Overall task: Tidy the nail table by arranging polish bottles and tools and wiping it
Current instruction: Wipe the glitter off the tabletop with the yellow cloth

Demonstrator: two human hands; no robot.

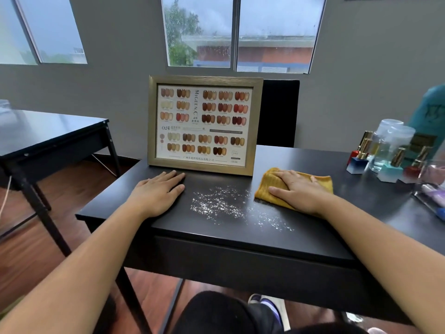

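On the black nail table (240,239) a patch of white dust (224,206) lies in the middle. My right hand (301,191) presses flat on a yellow cloth (267,186) just right of the dust. My left hand (156,191) rests flat on the table to the left of the dust, fingers together, holding nothing. Several polish bottles (361,157) with gold caps stand grouped at the right side.
A framed nail colour chart (202,124) stands upright behind the hands. A clear jar (385,145) and a teal bottle (428,121) stand among the polishes. A clear tray with tools (431,196) sits at the far right. Another black table (48,136) stands to the left.
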